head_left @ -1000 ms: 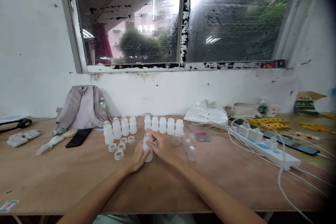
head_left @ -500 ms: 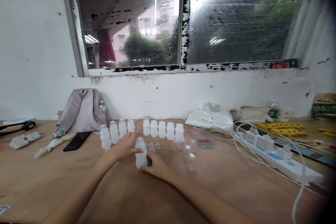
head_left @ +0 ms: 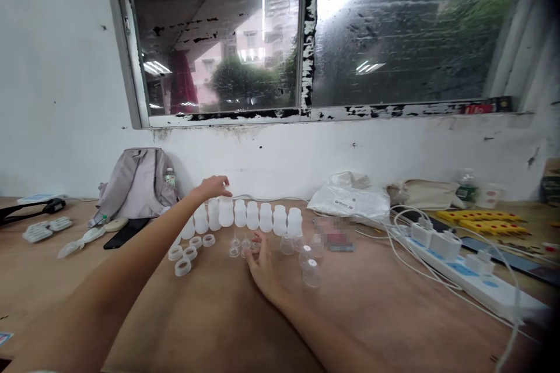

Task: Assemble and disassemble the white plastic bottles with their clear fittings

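A row of frosted white baby bottles stands along the back of the table. My left hand (head_left: 213, 187) reaches over to the far side, its fingers closed around the top of one upright baby bottle (head_left: 226, 213) in that row. Lower down, my right hand (head_left: 262, 262) is among the small clear bottle nipples (head_left: 234, 249), thumb and fingertips closing on one of them; the fingers partly hide it. White screw rings (head_left: 182, 267) lie to the left of the nipples. Clear dome caps (head_left: 311, 273) stand to the right of my right hand.
A grey backpack (head_left: 135, 183) leans on the wall at left, with a black phone (head_left: 126, 233) before it. A white plastic bag (head_left: 350, 198) lies at back right. A power strip (head_left: 476, 280) with chargers and loose cables lies at right, near yellow strips (head_left: 494, 222).
My left hand has carried the bottle from the middle of the table to the back row, where it stands. My right hand has let go of it and moved to the nipples.
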`<state>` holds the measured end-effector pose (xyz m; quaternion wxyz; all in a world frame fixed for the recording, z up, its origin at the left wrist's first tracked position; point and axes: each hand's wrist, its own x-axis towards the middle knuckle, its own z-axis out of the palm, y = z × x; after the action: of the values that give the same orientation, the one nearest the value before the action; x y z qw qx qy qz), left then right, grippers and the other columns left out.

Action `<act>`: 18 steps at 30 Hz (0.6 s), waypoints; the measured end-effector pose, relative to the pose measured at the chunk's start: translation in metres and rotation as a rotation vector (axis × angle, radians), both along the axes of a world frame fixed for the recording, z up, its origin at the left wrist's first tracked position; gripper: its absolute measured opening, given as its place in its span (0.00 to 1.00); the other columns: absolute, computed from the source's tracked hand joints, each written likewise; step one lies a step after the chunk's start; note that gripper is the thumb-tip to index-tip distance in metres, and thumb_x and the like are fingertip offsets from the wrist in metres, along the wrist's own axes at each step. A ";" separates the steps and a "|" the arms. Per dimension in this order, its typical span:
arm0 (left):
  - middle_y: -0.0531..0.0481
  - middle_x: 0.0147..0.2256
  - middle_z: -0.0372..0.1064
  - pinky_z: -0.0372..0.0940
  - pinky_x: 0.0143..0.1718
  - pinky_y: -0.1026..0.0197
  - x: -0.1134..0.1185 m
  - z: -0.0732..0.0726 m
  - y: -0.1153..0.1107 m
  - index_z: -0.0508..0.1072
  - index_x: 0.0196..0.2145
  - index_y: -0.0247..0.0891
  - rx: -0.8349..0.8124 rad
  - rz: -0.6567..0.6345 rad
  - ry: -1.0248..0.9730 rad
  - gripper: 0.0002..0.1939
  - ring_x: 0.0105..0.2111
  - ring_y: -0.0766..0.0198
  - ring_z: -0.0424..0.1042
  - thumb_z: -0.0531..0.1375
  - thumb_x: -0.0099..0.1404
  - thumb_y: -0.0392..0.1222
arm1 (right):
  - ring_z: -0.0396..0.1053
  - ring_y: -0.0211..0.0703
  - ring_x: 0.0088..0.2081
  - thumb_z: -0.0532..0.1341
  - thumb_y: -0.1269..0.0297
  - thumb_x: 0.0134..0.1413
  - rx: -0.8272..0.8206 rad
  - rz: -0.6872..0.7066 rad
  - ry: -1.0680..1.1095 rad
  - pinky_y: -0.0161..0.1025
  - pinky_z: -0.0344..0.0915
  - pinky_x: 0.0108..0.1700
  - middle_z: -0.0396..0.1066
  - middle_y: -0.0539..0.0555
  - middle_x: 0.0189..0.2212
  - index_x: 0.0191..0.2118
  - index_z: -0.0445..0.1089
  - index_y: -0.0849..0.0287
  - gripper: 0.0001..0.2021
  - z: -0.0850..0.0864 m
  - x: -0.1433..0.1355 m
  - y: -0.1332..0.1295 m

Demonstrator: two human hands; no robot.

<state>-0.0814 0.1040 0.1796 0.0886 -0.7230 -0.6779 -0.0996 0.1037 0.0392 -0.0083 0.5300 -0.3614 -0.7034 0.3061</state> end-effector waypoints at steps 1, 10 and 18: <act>0.48 0.41 0.68 0.56 0.41 0.59 0.000 -0.001 0.009 0.68 0.40 0.41 -0.002 0.026 0.014 0.19 0.43 0.56 0.64 0.60 0.51 0.51 | 0.67 0.42 0.32 0.51 0.62 0.52 0.002 -0.006 -0.004 0.44 0.65 0.38 0.60 0.59 0.43 0.51 0.49 0.56 0.20 0.000 0.000 0.001; 0.44 0.41 0.69 0.50 0.44 0.50 0.001 -0.053 0.042 0.69 0.38 0.41 0.052 0.181 0.108 0.14 0.46 0.51 0.59 0.58 0.55 0.49 | 0.64 0.43 0.33 0.50 0.69 0.49 0.071 -0.091 -0.050 0.42 0.64 0.37 0.62 0.56 0.35 0.45 0.56 0.61 0.15 0.012 0.012 0.016; 0.42 0.43 0.67 0.49 0.43 0.50 -0.001 -0.067 0.044 0.67 0.41 0.40 0.111 0.209 0.138 0.14 0.47 0.51 0.58 0.55 0.59 0.48 | 0.65 0.41 0.34 0.50 0.74 0.46 0.080 -0.193 -0.132 0.37 0.61 0.36 0.64 0.53 0.31 0.41 0.59 0.61 0.13 0.004 0.018 0.037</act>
<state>-0.0827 0.1476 0.1123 0.1847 -0.6476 -0.7352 -0.0770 0.1215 0.0766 -0.0047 0.5235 -0.4254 -0.7103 0.2008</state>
